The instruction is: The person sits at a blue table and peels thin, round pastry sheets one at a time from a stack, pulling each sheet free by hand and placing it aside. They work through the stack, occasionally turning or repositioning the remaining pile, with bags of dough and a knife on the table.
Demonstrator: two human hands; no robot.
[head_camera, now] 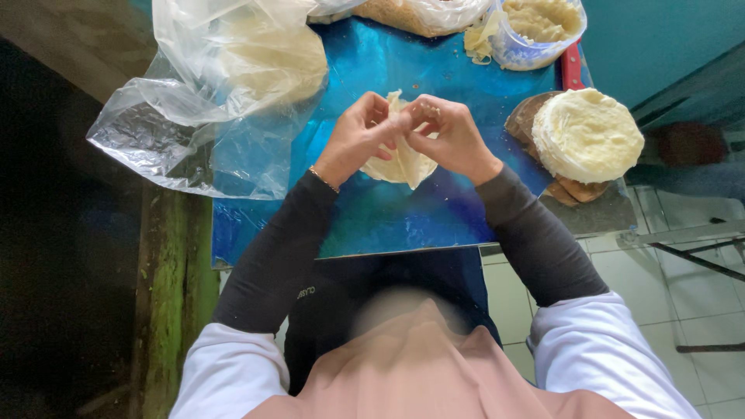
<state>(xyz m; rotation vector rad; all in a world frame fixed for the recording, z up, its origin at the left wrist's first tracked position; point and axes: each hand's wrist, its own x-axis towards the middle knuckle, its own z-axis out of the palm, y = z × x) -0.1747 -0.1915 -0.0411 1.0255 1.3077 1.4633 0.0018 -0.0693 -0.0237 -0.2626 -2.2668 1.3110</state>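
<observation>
1. Both hands, left hand [358, 132] and right hand [452, 136], pinch a thin dough wrapper [403, 161] over the blue table [388, 209].
2. Folding seems underway; sealing the edge likely needs gentle, even pressure.

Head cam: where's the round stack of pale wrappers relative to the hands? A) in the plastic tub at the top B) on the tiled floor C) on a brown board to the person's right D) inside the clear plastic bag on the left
C: the stack of pale wrappers sits on a brown board at the blue table's right edge, right of both hands.
</observation>
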